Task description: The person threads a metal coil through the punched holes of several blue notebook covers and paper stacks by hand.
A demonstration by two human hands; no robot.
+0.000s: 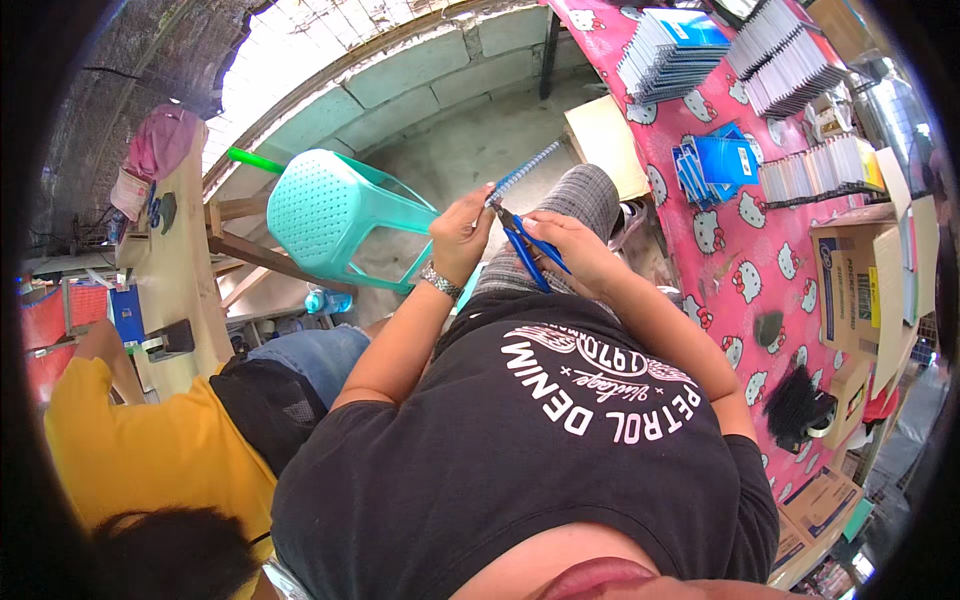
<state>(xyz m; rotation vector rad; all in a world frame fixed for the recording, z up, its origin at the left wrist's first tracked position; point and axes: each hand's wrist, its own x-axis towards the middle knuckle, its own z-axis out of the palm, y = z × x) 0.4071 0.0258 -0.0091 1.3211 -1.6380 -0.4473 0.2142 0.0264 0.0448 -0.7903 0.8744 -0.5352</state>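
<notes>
My left hand (462,236), a metal watch on its wrist, grips the near end of a wire-bound notebook (527,171). The notebook shows nearly edge-on, its coil running up and to the right from my fingers. In my right hand (578,250) are pliers with blue handles (527,255). Their jaws meet the coil end beside my left fingertips; whether they bite the wire is too small to tell. Both hands are closed, held above my lap.
A turquoise plastic stool (330,210) stands ahead on the left. To the right, a table with a pink patterned cover (705,275) bears stacked notebooks (675,55), blue notebooks (722,160) and a cardboard box (850,285). A person in a yellow shirt (165,440) sits close on my left.
</notes>
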